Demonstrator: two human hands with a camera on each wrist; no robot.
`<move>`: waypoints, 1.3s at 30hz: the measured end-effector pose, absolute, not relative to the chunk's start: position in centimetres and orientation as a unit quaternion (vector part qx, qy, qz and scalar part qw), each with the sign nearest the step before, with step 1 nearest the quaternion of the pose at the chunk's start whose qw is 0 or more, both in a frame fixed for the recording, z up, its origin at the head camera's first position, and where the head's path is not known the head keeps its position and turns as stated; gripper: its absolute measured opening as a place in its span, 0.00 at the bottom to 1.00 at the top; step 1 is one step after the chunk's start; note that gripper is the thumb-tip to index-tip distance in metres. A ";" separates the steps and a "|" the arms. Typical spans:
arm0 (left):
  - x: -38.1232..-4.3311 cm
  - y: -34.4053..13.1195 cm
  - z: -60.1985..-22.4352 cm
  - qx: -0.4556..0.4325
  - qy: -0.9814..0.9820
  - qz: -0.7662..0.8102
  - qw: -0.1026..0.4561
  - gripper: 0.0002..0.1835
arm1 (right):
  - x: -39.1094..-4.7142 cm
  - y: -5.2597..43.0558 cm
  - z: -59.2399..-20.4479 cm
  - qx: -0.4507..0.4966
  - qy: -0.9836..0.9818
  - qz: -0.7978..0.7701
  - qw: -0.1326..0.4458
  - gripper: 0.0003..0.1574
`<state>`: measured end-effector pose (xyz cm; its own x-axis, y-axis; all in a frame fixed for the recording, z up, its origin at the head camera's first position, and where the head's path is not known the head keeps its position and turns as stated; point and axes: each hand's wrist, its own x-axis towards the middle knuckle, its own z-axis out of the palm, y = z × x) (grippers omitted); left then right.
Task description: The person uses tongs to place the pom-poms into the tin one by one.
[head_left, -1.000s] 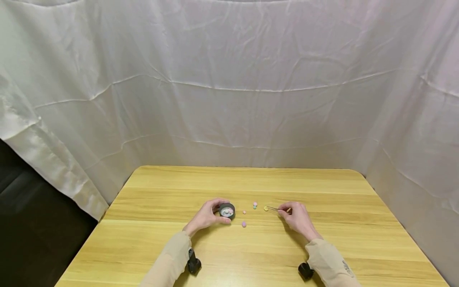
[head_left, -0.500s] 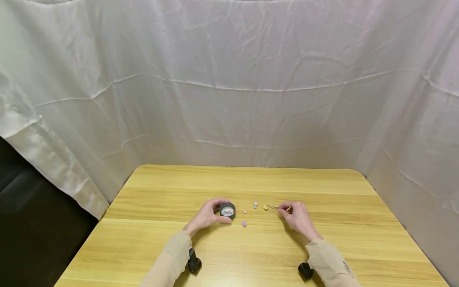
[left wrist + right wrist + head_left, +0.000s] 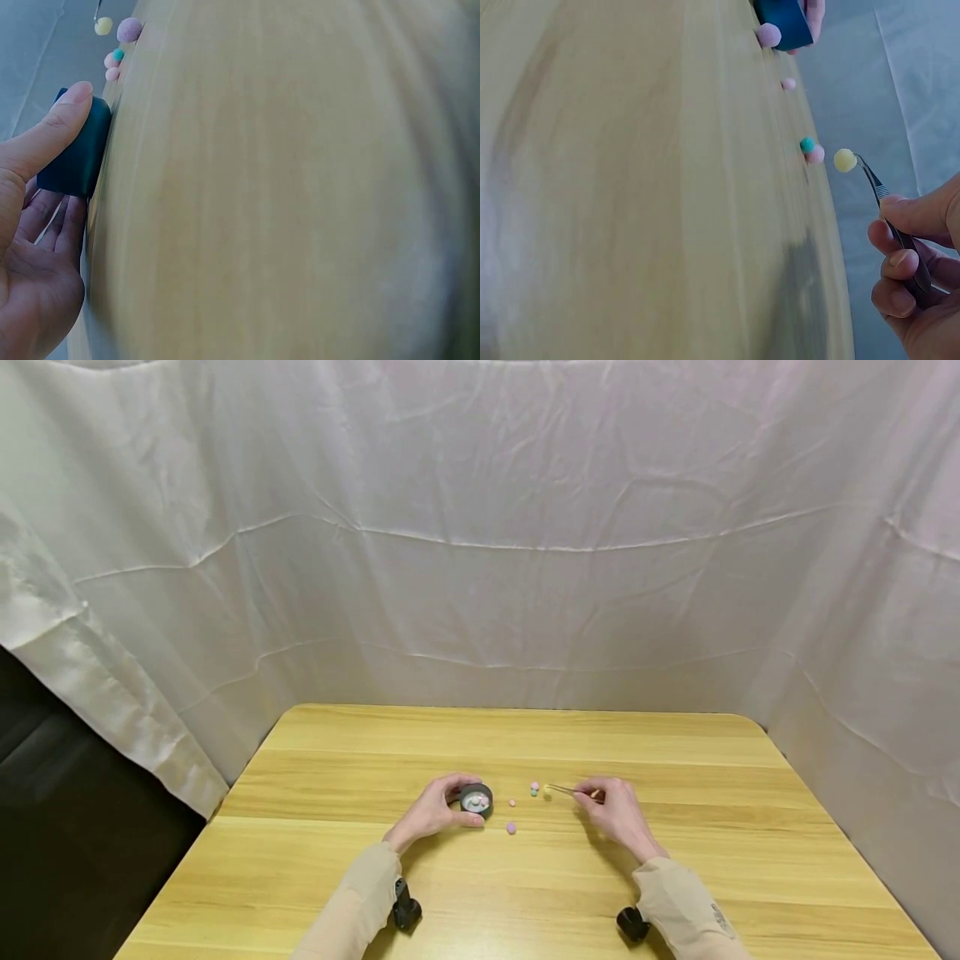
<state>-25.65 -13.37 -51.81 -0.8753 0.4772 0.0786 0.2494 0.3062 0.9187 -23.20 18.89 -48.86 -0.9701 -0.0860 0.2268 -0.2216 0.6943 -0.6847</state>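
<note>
My left hand [image 3: 431, 810] grips a small dark round dish [image 3: 487, 812] between thumb and fingers; several pale little balls lie inside it. In the right wrist view, my right hand [image 3: 922, 262] pinches a pair of bent-tip tweezers [image 3: 880, 189]. Their tips hold a yellow pom-pom [image 3: 845, 160], raised above the table. Between the hands lie a purple pom-pom [image 3: 511, 828], a small pink pom-pom [image 3: 512, 802], and a teal pom-pom [image 3: 534, 792] right by another pink pom-pom [image 3: 535, 786]. The yellow one hangs just right of that pair in the head view.
The wooden table [image 3: 360, 743] has rounded far corners. A pale cloth curtain [image 3: 525, 593] surrounds its back and sides. Dark material [image 3: 67, 827] shows at the far left. A black wrist camera [image 3: 406, 910] sits under the left sleeve, another [image 3: 633, 924] under the right.
My right hand has shifted slightly left, and the tweezers have lifted the yellow pom-pom and carried it toward the teal and pink pair. The left hand and dish stay put.
</note>
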 end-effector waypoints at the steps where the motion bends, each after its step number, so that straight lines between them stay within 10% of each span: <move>1: -25.6 -13.4 -51.8 0.227 0.801 0.544 0.105 0.33 | -23.2 18.8 -48.8 0.084 -0.916 0.384 0.087 0.04; 39: -25.6 -13.4 -52.0 0.234 0.799 0.545 0.103 0.33 | -23.2 14.3 -47.9 0.120 -0.897 0.417 0.079 0.03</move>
